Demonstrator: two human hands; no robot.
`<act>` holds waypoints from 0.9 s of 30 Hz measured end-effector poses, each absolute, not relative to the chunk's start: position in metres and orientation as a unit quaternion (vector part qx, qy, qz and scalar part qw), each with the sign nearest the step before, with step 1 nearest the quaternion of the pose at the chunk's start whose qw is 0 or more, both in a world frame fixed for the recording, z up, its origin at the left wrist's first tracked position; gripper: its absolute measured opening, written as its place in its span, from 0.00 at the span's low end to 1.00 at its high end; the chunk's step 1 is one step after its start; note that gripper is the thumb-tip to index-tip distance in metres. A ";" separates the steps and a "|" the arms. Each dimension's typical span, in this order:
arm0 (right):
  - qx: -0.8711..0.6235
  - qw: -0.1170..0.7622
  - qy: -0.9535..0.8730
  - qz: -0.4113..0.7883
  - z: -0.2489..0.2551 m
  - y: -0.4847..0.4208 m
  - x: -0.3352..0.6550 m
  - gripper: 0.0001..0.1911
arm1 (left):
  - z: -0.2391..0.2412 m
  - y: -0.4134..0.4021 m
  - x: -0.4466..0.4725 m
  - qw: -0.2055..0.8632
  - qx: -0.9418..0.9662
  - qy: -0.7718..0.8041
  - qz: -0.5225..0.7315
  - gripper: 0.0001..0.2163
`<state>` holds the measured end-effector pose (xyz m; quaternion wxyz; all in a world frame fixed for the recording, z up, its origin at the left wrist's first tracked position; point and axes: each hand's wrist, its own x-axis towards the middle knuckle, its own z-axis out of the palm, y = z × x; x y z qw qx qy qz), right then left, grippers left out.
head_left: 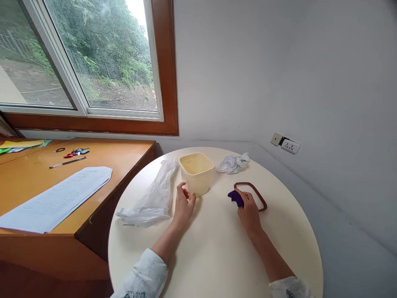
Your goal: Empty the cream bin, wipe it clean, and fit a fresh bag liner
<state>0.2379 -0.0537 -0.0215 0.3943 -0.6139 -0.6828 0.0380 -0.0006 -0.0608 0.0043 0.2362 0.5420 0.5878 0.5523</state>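
Cloth clamped in my right hand, by ring on table — keep pinch snug, clear of ring; my left hand beside tub, thumb and fingers apart, contact unclear — steady tub lightly

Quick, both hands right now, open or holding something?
Left hand: open, fingers loosely curled at the square plastic container; contact can't be told.
Right hand: closed, holding the purple cloth.
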 end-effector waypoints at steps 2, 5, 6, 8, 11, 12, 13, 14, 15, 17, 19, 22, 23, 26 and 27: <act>-0.584 0.430 -0.686 0.052 -0.019 -0.058 0.230 0.31 | 0.005 -0.061 0.001 0.271 0.534 0.563 0.569 0.20; -0.534 0.468 -0.700 0.076 -0.015 -0.065 0.217 0.31 | 0.006 -0.063 0.003 0.304 0.524 0.540 0.584 0.15; -0.516 0.477 -0.706 0.086 -0.014 -0.068 0.213 0.32 | 0.006 -0.064 0.005 0.314 0.522 0.535 0.585 0.12; -0.481 0.490 -0.719 0.110 -0.013 -0.073 0.204 0.32 | 0.007 -0.067 0.011 0.354 0.513 0.518 0.586 0.07; -0.430 0.490 -0.743 0.148 -0.014 -0.082 0.191 0.34 | 0.009 -0.074 0.024 0.511 0.449 0.467 0.565 0.12; -0.415 0.487 -0.752 0.158 -0.015 -0.084 0.187 0.35 | 0.009 -0.076 0.029 0.567 0.418 0.450 0.549 0.15; -0.402 0.480 -0.762 0.167 -0.016 -0.087 0.183 0.35 | 0.010 -0.078 0.033 0.611 0.389 0.439 0.531 0.17; -0.392 0.471 -0.771 0.176 -0.018 -0.089 0.180 0.35 | 0.010 -0.080 0.036 0.640 0.365 0.435 0.517 0.19; -0.386 0.460 -0.778 0.185 -0.019 -0.091 0.178 0.35 | 0.010 -0.081 0.038 0.656 0.346 0.434 0.511 0.20; -0.379 0.438 -0.788 0.210 -0.020 -0.094 0.174 0.34 | 0.009 -0.082 0.040 0.666 0.319 0.437 0.514 0.19; -0.370 0.430 -0.788 0.240 -0.018 -0.096 0.171 0.32 | 0.007 -0.082 0.040 0.666 0.306 0.433 0.525 0.18; -0.380 0.465 -0.744 0.294 -0.011 -0.094 0.169 0.22 | 0.006 -0.080 0.038 0.667 0.302 0.428 0.531 0.14; -0.400 0.490 -0.707 0.316 -0.008 -0.092 0.170 0.16 | 0.006 -0.080 0.038 0.670 0.298 0.425 0.530 0.13; -0.484 0.582 -0.524 0.390 0.000 -0.080 0.179 0.11 | 0.007 -0.080 0.039 0.697 0.285 0.403 0.520 0.10; -0.505 0.612 -0.457 0.403 0.002 -0.075 0.184 0.14 | 0.007 -0.080 0.039 0.705 0.283 0.393 0.518 0.09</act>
